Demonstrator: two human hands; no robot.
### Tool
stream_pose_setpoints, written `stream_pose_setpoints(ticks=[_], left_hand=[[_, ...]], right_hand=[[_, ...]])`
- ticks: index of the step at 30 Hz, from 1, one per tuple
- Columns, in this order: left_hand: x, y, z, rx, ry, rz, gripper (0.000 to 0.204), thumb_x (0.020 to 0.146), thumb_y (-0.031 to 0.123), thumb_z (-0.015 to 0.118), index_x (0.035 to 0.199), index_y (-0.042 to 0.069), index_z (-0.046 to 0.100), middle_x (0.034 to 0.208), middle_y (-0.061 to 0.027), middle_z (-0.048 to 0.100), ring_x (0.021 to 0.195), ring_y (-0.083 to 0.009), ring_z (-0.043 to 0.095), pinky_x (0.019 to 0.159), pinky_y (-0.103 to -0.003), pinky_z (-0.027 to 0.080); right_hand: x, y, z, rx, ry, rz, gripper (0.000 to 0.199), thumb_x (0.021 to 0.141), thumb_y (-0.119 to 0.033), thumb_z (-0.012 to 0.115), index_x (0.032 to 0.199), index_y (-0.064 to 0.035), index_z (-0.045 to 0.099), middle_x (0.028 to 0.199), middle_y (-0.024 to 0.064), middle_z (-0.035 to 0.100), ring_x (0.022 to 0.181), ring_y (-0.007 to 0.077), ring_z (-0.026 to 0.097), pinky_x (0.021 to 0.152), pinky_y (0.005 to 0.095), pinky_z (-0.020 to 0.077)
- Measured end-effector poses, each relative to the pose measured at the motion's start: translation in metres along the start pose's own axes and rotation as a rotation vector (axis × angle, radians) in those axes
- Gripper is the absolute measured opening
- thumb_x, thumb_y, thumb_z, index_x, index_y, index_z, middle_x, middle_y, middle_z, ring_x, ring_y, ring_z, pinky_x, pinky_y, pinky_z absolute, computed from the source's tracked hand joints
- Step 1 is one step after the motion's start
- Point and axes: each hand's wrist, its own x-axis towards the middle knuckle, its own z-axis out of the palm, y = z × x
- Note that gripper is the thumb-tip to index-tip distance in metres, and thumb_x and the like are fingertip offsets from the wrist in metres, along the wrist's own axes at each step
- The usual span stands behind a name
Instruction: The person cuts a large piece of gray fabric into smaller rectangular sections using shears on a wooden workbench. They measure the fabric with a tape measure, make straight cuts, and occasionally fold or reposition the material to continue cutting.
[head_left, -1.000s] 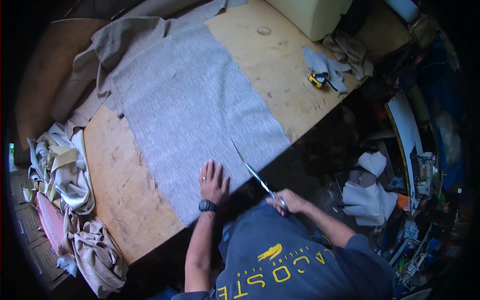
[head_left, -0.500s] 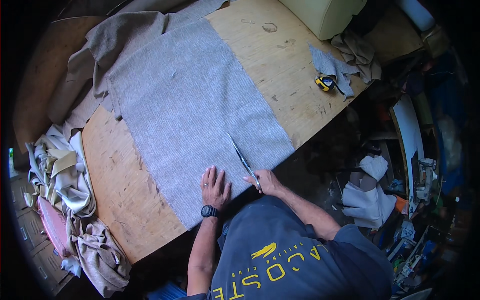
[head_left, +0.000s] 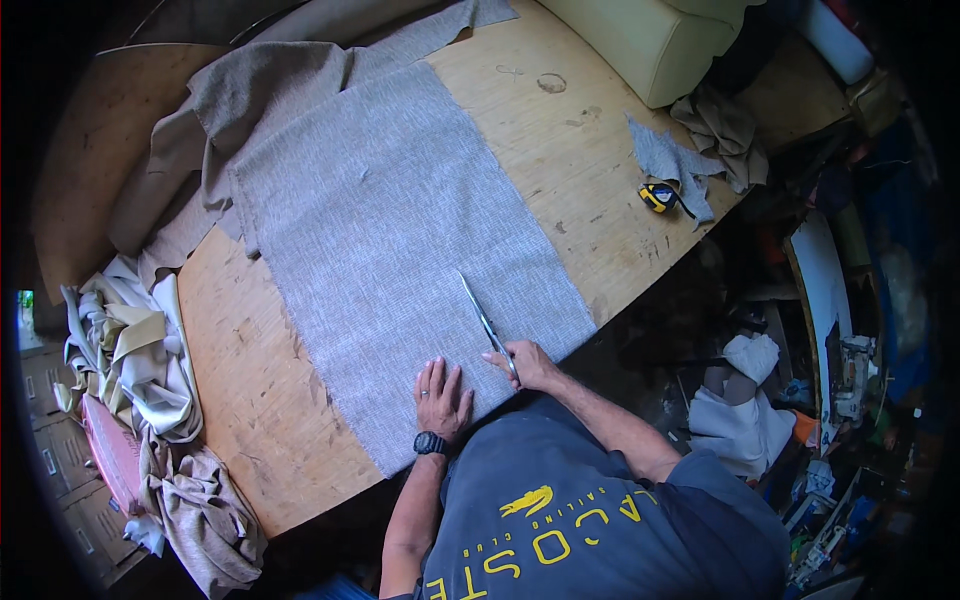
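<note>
A wide piece of grey woven fabric (head_left: 400, 220) lies flat over the wooden table (head_left: 240, 400) and reaches its near edge. My left hand (head_left: 442, 400), with a ring and a dark wristwatch, rests on the fabric near that edge, palm down and fingers stretched out. To its right, my right hand (head_left: 528, 367) grips a pair of metal scissors (head_left: 482, 318) by the handles. The long blades point away from me, toward the middle of the fabric, and look closed. They lie on or just over the cloth; I cannot tell which.
A yellow and black tape measure (head_left: 658, 197) sits by fabric scraps (head_left: 672, 160) at the right. Beyond it stands a cream upholstered piece (head_left: 650, 45). Brown fabric (head_left: 250, 90) is bunched at the far left, and a pile of pale scraps (head_left: 150, 370) hangs by the left edge.
The whole view has shifted slightly, so the table sits a little lower in it. Both hands and the scissors keep nearly the same places on the fabric.
</note>
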Motion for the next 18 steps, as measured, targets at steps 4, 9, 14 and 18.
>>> stream_pose_setpoints(ticks=[4, 9, 14, 18], left_hand=[[0.000, 0.004, 0.000, -0.010, -0.013, -0.013, 0.054, 0.090, 0.031, 0.071, 0.139, 0.010, 0.060, 0.156, -0.0189, 0.044, 0.146, -0.0383, 0.037, 0.122, -0.055, 0.026], [-0.001, 0.000, 0.001, -0.004, -0.014, -0.007, 0.056, 0.090, 0.032, 0.071, 0.140, 0.011, 0.059, 0.156, -0.0186, 0.044, 0.146, -0.0385, 0.037, 0.121, -0.055, 0.026], [-0.002, -0.007, 0.007, 0.003, 0.005, 0.014, 0.056, 0.090, 0.033, 0.072, 0.141, 0.012, 0.059, 0.155, -0.0186, 0.045, 0.146, -0.0390, 0.038, 0.121, -0.055, 0.028], [-0.001, -0.008, 0.008, 0.000, 0.016, 0.025, 0.056, 0.090, 0.033, 0.072, 0.141, 0.013, 0.059, 0.155, -0.0187, 0.045, 0.145, -0.0394, 0.039, 0.120, -0.056, 0.029]], right_hand=[[0.030, -0.014, -0.009, -0.009, 0.004, -0.057, 0.060, 0.094, -0.056, 0.069, 0.073, -0.0003, 0.065, 0.058, 0.0084, 0.060, 0.052, 0.0174, 0.061, 0.053, 0.0379, 0.0500], [0.029, -0.031, -0.013, 0.004, 0.026, -0.052, 0.064, 0.093, -0.062, 0.067, 0.071, -0.0010, 0.065, 0.060, 0.0082, 0.062, 0.055, 0.0165, 0.062, 0.057, 0.0374, 0.0514], [0.051, -0.044, -0.020, 0.013, -0.043, -0.015, 0.066, 0.092, -0.063, 0.068, 0.072, 0.0000, 0.066, 0.061, 0.0105, 0.063, 0.054, 0.0189, 0.064, 0.059, 0.0382, 0.0532], [0.080, -0.052, -0.020, -0.021, 0.036, -0.084, 0.064, 0.091, -0.064, 0.068, 0.072, -0.0025, 0.065, 0.059, 0.0077, 0.062, 0.053, 0.0177, 0.063, 0.055, 0.0366, 0.0513]])
